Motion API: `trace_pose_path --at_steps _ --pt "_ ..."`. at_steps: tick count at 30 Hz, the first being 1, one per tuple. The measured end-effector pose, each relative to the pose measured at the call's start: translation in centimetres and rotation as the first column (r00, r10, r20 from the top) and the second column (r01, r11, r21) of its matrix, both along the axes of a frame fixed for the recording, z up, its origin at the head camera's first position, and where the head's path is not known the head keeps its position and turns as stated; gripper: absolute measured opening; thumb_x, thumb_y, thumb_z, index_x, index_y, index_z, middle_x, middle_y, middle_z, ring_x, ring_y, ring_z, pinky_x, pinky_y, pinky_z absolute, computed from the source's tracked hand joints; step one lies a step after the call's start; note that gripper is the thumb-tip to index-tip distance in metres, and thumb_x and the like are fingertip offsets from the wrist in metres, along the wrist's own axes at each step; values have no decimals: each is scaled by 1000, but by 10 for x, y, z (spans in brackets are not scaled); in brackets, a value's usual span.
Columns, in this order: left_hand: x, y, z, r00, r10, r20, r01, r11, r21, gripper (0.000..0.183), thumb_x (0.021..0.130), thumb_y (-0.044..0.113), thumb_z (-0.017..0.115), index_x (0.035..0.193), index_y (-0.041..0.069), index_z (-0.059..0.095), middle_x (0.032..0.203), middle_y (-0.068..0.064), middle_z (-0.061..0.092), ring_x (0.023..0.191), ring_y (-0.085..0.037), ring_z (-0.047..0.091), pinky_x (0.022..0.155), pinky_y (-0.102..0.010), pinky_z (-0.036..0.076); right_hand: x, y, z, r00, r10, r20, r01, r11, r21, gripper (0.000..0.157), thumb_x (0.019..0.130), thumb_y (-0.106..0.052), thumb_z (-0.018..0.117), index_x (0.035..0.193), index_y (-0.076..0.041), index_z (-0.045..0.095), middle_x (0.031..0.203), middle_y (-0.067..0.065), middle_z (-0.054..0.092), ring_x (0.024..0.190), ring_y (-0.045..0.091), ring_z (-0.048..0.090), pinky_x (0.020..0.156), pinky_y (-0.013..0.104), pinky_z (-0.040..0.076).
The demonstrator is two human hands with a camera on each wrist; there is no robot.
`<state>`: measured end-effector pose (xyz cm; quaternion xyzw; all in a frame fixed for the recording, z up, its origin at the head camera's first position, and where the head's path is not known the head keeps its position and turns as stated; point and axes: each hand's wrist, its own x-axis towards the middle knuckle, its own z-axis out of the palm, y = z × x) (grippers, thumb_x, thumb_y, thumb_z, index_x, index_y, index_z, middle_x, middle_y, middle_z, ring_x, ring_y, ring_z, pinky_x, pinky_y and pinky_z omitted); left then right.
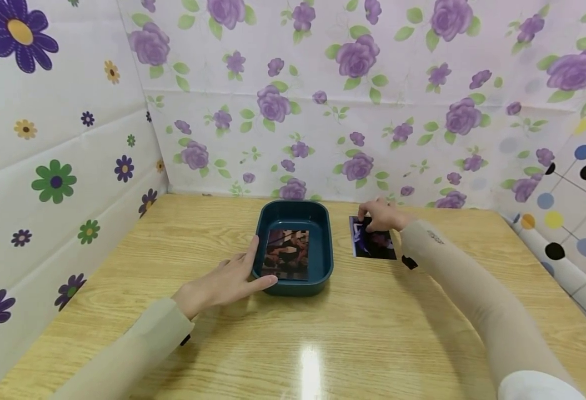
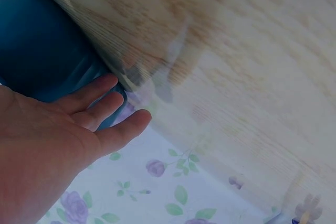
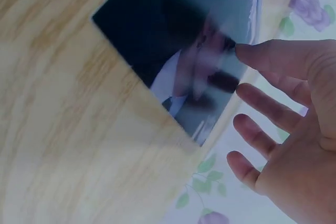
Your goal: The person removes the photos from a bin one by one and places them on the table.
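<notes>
A dark teal rectangular tray (image 1: 325, 244) stands on the table, with a printed photo (image 1: 286, 254) lying in its left part. My left hand (image 1: 230, 280) rests against the tray's left side near the front corner, its thumb over the rim; in the left wrist view its fingers are extended along the outer wall (image 2: 47, 45). To the tray's right, a glossy dark photo (image 1: 372, 244) is on the table. My right hand (image 1: 382, 215) pinches its far edge, the thumb on the picture side in the right wrist view and the index fingertip hidden.
The wood-grain table (image 1: 253, 339) ends at a back wall covered in purple-rose cloth (image 1: 322, 128). Flower-patterned cloth (image 1: 73, 144) hangs on the left, and dotted cloth (image 1: 572, 222) on the right. A small black piece (image 1: 409, 262) shows under the right wrist.
</notes>
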<state>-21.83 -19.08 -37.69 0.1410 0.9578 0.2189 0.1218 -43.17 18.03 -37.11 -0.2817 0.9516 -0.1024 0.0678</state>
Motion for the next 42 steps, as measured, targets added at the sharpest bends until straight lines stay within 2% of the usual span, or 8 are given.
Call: trace_pose_path --at_steps 2,5,9,14,20,26,33,42 --pt "0 0 0 1000 -3 -5 3 1000 -2 105 84 82 35 153 24 -19 159 -12 26 147 -38 21 115 -65 14 -2 -4 1 999 28 -31 -28 999 -21 25 79 -6 74 102 -5 65 118 16 65 107 37 49 99 62 33" --pt "0 0 0 1000 -5 -9 5 1000 -5 106 84 82 35 153 24 -19 159 -13 25 147 -38 21 115 -65 14 -4 -16 8 996 81 -22 -83 983 -165 25 79 -5 75 102 1 65 110 20 66 103 37 57 94 53 45" --pt "0 0 0 1000 -8 -6 8 1000 -3 106 84 82 35 153 24 -19 159 -13 25 147 -38 22 115 -65 14 -3 -44 29 985 142 101 -92 918 -387 24 83 -7 73 104 3 64 105 20 66 97 31 64 87 42 52" --pt "-1 1 -1 1000 -10 -7 10 1000 2 104 85 81 35 153 23 -19 159 -13 25 146 -40 23 114 -65 15 6 -85 49 955 227 189 -117 878 -464 26 87 -13 71 107 3 65 100 12 68 89 22 65 82 35 53" --pt "-2 1 -2 1000 -3 0 3 1000 1 104 84 82 34 152 25 -21 157 -14 30 145 -39 27 115 -63 17 11 -127 41 930 320 182 -232 893 -385 23 86 -12 73 103 2 68 94 8 69 83 16 66 79 29 55" --pt "-1 0 -2 1000 -13 -14 13 1000 -1 104 85 81 34 153 23 -20 154 -15 36 144 -37 31 115 -62 20 16 -150 25 903 386 187 -322 898 -299 19 84 -10 75 97 2 69 88 9 71 77 14 66 74 27 54" --pt "-2 -1 -4 1000 -19 -15 19 1000 3 104 85 81 34 153 23 -19 153 -15 37 143 -38 31 114 -62 20 20 -160 9 910 386 152 -360 917 -171 21 79 -21 81 90 -7 70 81 3 67 69 12 57 65 23 46" --pt "-3 -1 -4 1000 -23 -11 24 1000 7 103 86 80 34 152 23 -21 152 -15 39 143 -38 32 114 -63 20 24 -169 4 925 341 170 -336 940 -54 31 72 -32 86 89 -10 70 79 1 61 71 11 51 63 20 41"
